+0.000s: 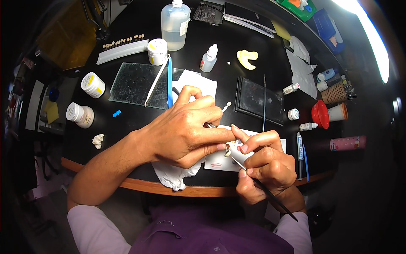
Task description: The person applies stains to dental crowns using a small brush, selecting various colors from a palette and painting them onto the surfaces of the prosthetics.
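Note:
My left hand (192, 129) is closed around a slim metal tool (209, 125), most of it hidden by the fingers. At its tip sits a small cream-coloured dental crown (227, 153). My right hand (270, 163) pinches a fine brush (270, 195) with a black handle, its pale tip pointing at the crown. The fingertips of both hands nearly meet above a white palette (215, 164) with coloured spots. Beneath my left wrist lies a crumpled white tissue (173, 174).
Behind my hands lie a glass slab (133, 82), a blue stick (170, 80) and a black box (258, 99). White jars (93, 84) stand at left, a large bottle (174, 27) and yellow dental model (246, 59) farther back. A syringe (300, 154) lies at right.

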Motion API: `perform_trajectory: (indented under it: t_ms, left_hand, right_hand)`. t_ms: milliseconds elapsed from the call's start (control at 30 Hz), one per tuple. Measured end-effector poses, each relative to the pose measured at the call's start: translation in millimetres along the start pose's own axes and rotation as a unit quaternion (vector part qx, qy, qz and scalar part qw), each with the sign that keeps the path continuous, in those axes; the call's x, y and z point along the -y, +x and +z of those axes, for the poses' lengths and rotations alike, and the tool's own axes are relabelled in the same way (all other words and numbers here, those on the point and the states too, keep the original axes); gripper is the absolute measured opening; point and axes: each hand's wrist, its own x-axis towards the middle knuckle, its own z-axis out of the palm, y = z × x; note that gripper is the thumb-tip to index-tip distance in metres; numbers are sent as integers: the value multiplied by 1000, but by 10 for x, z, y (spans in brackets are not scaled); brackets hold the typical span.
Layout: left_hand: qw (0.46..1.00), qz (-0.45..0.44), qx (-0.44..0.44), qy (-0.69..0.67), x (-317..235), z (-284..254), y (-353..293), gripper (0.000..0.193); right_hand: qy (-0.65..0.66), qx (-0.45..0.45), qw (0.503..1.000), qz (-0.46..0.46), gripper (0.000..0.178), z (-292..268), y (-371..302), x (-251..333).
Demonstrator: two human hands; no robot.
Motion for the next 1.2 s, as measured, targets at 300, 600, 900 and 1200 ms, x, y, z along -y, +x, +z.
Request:
perform_trajectory:
  t_ms: [300, 600, 900, 1200]
  left_hand:
    - [1000, 4, 19, -2, 13, -12, -21, 29]
    - [1000, 1, 31, 1, 17, -20, -14, 28]
    - [998, -20, 49, -31, -1, -8, -16, 25]
    - [999, -18, 16, -26, -15, 26, -13, 16]
  right_hand:
    - [-17, 9, 1000, -3, 22, 17, 11, -1]
    - [-23, 14, 1000, -7, 23, 14, 7, 13]
    - [-9, -8, 1000, -2, 25, 8, -9, 41]
    - [-19, 0, 1000, -7, 24, 12, -7, 17]
